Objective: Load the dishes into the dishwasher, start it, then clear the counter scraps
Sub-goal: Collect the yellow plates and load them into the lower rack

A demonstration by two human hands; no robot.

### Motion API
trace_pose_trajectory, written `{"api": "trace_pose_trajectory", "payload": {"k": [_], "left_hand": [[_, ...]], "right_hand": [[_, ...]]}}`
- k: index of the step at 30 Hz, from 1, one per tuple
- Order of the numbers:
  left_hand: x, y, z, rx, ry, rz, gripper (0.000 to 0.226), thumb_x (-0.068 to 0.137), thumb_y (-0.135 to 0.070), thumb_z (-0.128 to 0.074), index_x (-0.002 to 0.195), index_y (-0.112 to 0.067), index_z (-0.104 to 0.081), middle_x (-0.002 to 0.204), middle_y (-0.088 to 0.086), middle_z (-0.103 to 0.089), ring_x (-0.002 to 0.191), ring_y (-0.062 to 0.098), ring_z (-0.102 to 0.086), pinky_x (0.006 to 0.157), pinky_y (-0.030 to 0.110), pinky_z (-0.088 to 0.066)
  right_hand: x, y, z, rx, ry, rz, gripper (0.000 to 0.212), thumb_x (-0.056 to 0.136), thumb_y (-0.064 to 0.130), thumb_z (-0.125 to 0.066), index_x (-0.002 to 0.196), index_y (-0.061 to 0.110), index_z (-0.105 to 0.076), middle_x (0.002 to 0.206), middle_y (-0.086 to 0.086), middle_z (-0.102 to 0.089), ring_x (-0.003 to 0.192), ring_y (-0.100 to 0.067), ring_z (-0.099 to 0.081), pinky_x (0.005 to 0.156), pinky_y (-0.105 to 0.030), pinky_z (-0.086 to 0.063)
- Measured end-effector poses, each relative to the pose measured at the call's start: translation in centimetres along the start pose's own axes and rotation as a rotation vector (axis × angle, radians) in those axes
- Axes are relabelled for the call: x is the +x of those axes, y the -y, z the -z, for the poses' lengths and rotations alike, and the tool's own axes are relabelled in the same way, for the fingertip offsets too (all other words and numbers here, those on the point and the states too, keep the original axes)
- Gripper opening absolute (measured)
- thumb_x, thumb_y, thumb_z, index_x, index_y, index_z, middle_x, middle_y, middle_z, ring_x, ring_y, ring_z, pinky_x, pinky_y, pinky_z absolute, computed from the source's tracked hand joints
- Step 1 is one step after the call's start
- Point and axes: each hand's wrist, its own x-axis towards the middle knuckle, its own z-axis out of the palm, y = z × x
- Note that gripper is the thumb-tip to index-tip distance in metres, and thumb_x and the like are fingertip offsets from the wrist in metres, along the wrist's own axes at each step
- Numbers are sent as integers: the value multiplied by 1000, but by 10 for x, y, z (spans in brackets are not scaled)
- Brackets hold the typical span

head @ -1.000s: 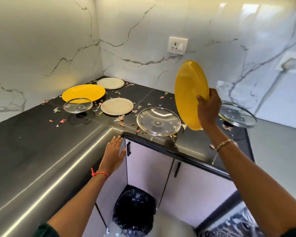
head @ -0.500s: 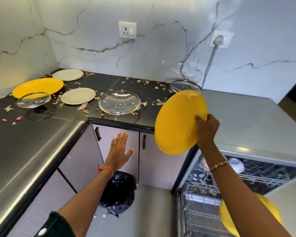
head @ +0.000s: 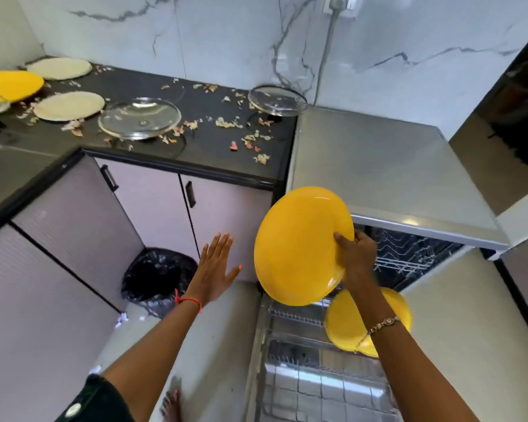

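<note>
Two hands in view. Right hand (head: 355,257) grips a round yellow plate (head: 299,248) at its right rim, holding it tilted on edge above the open dishwasher's wire rack (head: 296,315). Left hand (head: 215,269) is extended forward, fingers straight and spread, holding nothing. Second yellow plate (head: 339,324) sits in the rack.
</note>
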Motion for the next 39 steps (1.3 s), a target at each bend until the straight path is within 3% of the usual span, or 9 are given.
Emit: {"api": "trace_pose_trajectory", "payload": {"k": [3,5,10,17,26,29,34,39], "left_hand": [[-23,-42,-37,2,49,9,68,98,-40,-39,151,-10,-8,159,5,1,147,20,8,120,36,5],[-38,-65,-58,12,86,15,68,98,-37,-43,150,-9,-10,159,7,-1,147,22,6,120,36,4],[-65,-103,-95,24,166,21,68,99,-36,-43,150,-9,-7,159,8,1,146,20,11,117,33,9],[-80,-118,-138,93,317,-12,69,100,-42,-34,149,-11,4,158,8,11,145,19,15,114,30,14],[-70,-96,-225,70,420,-60,68,100,-42,-34,144,-17,12,156,6,17,141,16,24,117,32,12],[-64,-79,-263,60,446,-54,68,100,-40,-34,144,-15,13,155,7,18,141,17,23,117,31,13],[-53,-40,-329,105,510,-44,69,100,-43,-28,144,-14,18,152,6,26,142,18,25,117,30,15],[-45,-13,-378,137,562,-43,69,96,-52,-14,142,-14,21,149,8,30,142,22,25,115,29,17]], "right_hand": [[-3,-24,46,-15,49,-2,20,84,5,-65,103,0,-64,101,-12,-65,79,-24,-60,72,-36,-48],[-9,-40,78,-10,62,-28,12,84,4,-64,96,5,-63,98,-12,-65,71,-15,-57,65,-28,-45],[-12,-80,142,-53,53,-103,12,83,3,-65,92,11,-61,92,-9,-62,79,-24,-56,71,-33,-43],[-6,-135,188,-95,-21,-209,20,83,5,-66,100,-5,-63,92,-11,-60,82,-26,-52,73,-37,-44],[33,-225,191,-170,-114,-297,25,81,4,-67,105,-5,-63,107,-24,-63,96,-36,-58,86,-47,-48],[53,-258,179,-174,-134,-300,22,81,2,-66,103,-4,-63,105,-22,-63,93,-34,-57,82,-40,-45],[89,-317,151,-180,-118,-292,26,83,6,-66,107,-1,-61,99,-11,-59,91,-26,-53,86,-42,-44],[122,-356,127,-138,-87,-219,13,81,2,-66,88,10,-58,86,-7,-58,81,-21,-51,74,-29,-36]]}}
